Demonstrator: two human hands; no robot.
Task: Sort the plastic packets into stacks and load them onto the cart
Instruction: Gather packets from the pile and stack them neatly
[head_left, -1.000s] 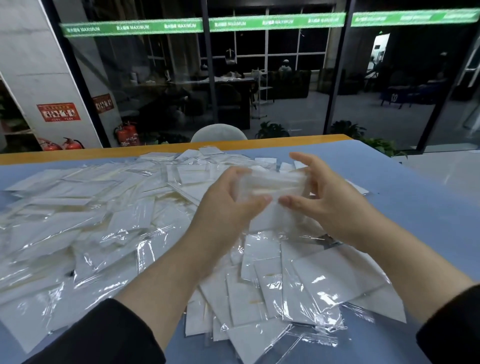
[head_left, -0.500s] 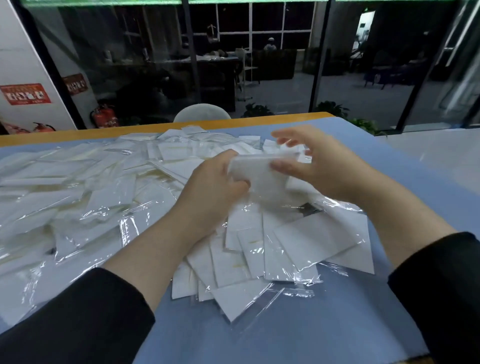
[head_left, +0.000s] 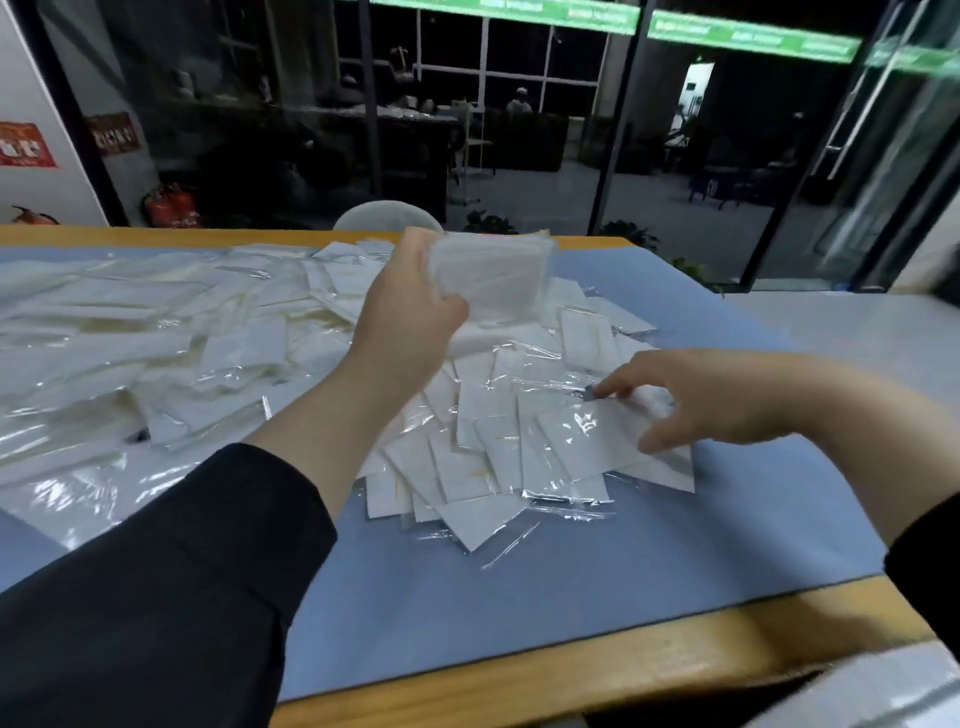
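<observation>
Covering most of the blue-topped bench (head_left: 597, 597), loose plastic packets (head_left: 208, 353) lie in an overlapping heap. Left hand (head_left: 410, 317) grips a stack of packets (head_left: 491, 270) raised above the heap. Right hand (head_left: 711, 397), grip spread, fingertips (head_left: 652, 443) touching 1 packet (head_left: 597, 436) at the heap's near edge.
</observation>
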